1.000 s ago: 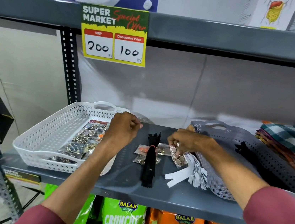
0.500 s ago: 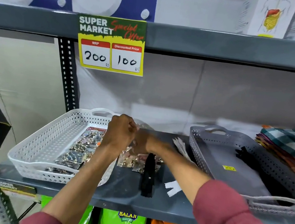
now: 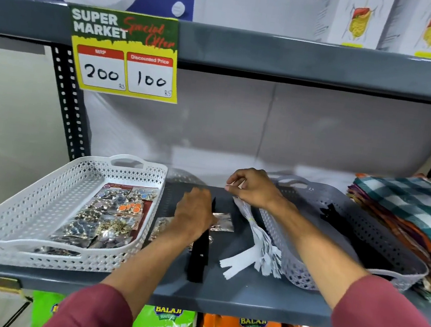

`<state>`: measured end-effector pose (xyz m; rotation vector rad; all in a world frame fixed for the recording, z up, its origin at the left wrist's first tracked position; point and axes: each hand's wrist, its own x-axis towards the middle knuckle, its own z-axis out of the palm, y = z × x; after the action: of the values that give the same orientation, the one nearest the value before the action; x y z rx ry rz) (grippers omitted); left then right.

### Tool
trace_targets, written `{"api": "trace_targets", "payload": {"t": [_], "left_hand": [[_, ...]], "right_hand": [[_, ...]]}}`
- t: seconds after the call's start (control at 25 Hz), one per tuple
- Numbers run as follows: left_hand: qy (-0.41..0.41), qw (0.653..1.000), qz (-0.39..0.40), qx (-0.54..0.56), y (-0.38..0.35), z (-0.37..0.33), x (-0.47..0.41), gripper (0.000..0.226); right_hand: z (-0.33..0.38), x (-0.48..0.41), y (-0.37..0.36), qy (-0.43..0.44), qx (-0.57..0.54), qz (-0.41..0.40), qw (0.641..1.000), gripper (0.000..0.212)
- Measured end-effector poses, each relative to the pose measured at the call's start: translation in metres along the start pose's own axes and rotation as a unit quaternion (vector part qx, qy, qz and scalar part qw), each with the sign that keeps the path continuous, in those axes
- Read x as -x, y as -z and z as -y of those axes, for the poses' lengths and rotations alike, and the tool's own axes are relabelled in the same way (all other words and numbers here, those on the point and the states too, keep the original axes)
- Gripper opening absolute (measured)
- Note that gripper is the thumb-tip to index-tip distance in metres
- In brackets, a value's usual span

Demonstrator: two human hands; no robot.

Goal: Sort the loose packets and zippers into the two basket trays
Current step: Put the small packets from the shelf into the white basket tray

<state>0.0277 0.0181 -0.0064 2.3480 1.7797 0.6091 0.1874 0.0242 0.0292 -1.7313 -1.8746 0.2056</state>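
On the grey shelf [image 3: 233,296], the white basket tray [image 3: 26,210] at the left end holds clear packets [image 3: 110,215] of beads. The left hand [image 3: 194,215] lies palm down over loose packets [image 3: 222,221] and a black zipper bundle [image 3: 198,259] mid-shelf. The right hand [image 3: 253,188] pinches the top of a white zipper bundle [image 3: 256,244], which hangs against the grey basket tray [image 3: 379,237] holding black zippers [image 3: 331,214].

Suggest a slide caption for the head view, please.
Right hand lifts white zippers beside the grey tray.
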Motion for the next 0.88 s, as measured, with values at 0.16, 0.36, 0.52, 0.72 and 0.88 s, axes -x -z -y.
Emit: {"api": "trace_targets", "payload": {"t": [0.16,0.36,0.52,0.72,0.88], "left_hand": [[-0.016,1.0,-0.007,0.023,0.004,-0.006,-0.002,0.033],[-0.065,0.986,0.012,0.15,0.002,-0.05,-0.005,0.044],[-0.099,0.985,0.071,0.126,-0.022,-0.068,0.01,0.029],[-0.088,0.984,0.112,0.105,0.001,-0.036,-0.016,0.031],[-0.098,0.986,0.132,0.012,0.029,0.0,-0.042,0.017]], "right_hand": [[-0.019,0.015,0.019,-0.011,-0.006,-0.031,0.999,0.02],[-0.019,0.022,0.046,-0.017,-0.06,-0.128,0.99,0.013],[-0.013,0.029,0.044,-0.014,-0.056,-0.115,0.992,0.008],[-0.007,0.03,0.019,0.014,-0.026,-0.045,0.999,0.015],[0.008,0.014,-0.002,0.036,0.037,0.039,0.998,0.029]]}}
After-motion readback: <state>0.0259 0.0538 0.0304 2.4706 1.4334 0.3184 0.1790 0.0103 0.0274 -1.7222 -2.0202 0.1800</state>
